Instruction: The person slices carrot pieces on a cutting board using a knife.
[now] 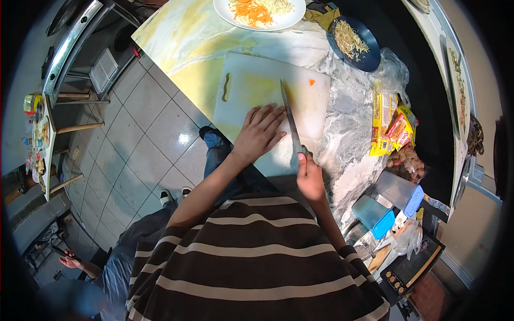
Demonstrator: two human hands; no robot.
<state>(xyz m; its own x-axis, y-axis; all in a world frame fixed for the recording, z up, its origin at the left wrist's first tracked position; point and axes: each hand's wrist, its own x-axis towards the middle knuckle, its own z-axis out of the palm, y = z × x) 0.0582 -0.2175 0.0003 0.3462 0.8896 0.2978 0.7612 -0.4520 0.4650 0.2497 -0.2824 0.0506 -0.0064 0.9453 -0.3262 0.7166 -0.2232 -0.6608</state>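
A white cutting board (254,69) with a slot handle lies on the marble counter. My left hand (259,134) rests flat near the middle of its near edge, fingers stretched out and slightly apart, with nothing seen under them. The handle of a long kitchen knife (290,119) is in my right hand (310,179), closed around it. The blade points away from me over the board, just right of my left fingertips. A small orange piece (311,82), like carrot, sits on the board's far right part.
A white plate (229,20) of shredded orange and pale food stands at the far edge. Right of it is a dark bowl (373,56) of sprouts. Yellow packets (383,123), a plastic bag (392,69) and blue-lidded containers (375,214) line the right side. Another person's hand (69,260) shows lower left.
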